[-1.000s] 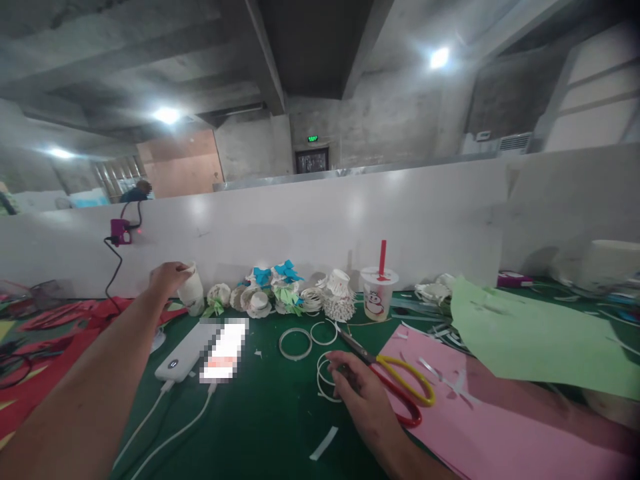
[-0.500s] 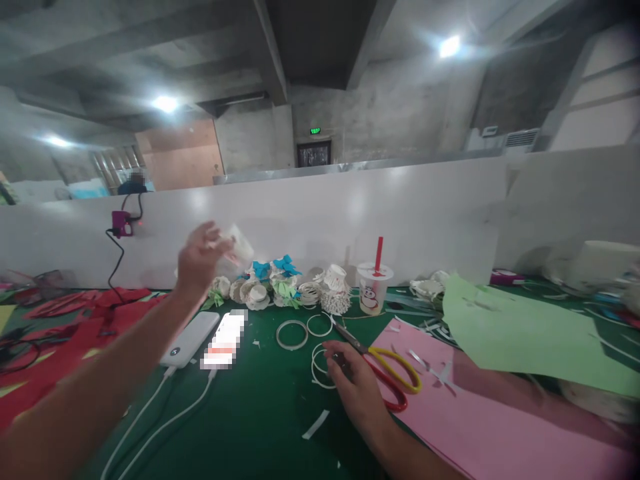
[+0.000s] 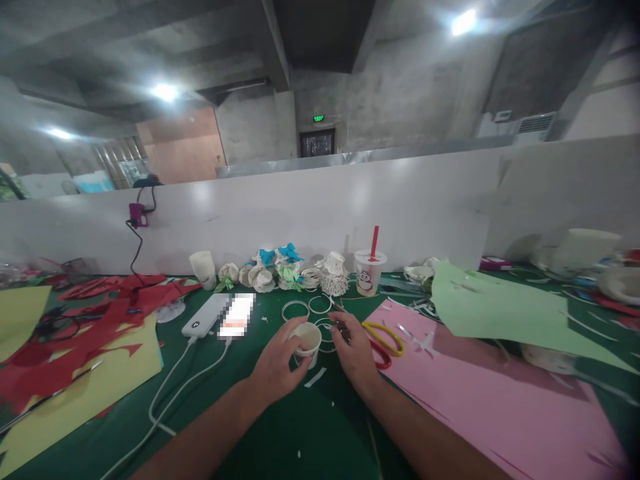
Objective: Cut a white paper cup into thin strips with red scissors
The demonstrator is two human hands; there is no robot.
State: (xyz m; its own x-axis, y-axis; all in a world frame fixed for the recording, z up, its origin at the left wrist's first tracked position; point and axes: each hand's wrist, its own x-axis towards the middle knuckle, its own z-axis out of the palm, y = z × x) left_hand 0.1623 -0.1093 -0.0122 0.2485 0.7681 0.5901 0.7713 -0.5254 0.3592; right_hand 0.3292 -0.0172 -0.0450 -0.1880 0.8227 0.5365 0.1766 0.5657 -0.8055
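A white partition spanned the far side, and before it spread the green tabletop. Pink sheets took up much of the near right, a pale green sheet overlapping their far part. On the left, red paper scraps lay partly over yellow paper. At the middle of the table, the person's left hand grasped a white paper cup by its left side, fingers and thumb about it, mouth upward. The cup was just left of the right hand, whose fingers were bent over the scissors; whether they gripped anything, I could not tell. Farther left lay a white power bank, and a lidded drink cup stood at the far right of centre. Thin rings lay beyond the hands, and a white strip lay nearer, between them.
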